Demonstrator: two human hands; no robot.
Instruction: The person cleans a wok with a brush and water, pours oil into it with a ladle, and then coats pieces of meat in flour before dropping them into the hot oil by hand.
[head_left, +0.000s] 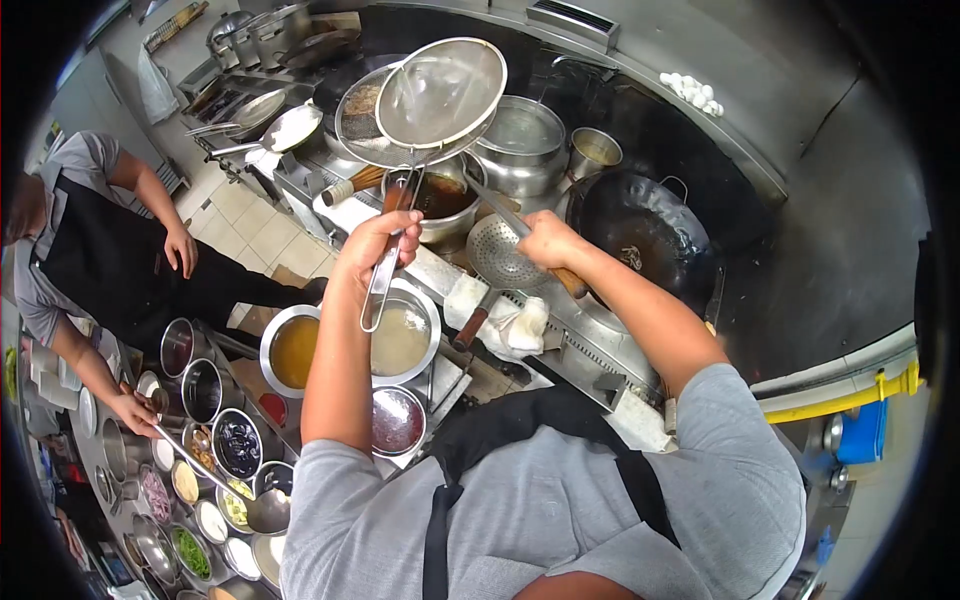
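Observation:
My left hand (393, 240) is closed around the metal handle of a round fine-mesh strainer (445, 90), whose looped end hangs below my fist. The mesh is raised above a second, wider strainer (360, 125) with something brown in it. My right hand (550, 242) grips a long-handled metal utensil (497, 205) with a wooden end. Its shaft slants up to a pot (462, 228) of dark liquid; I cannot make out its head. Beneath the shaft lies a perforated skimmer (503, 255). A dark wok (645, 225) with a little food in it sits right of my right hand.
A co-worker (120, 240) at left reaches with a ladle (265, 510) over several ingredient containers. Bowls of yellow liquid (293, 350) and cloudy liquid (400, 335) stand by my left forearm. A folded cloth (525, 325) lies on the stove edge. Eggshells (690, 92) rest on the back ledge.

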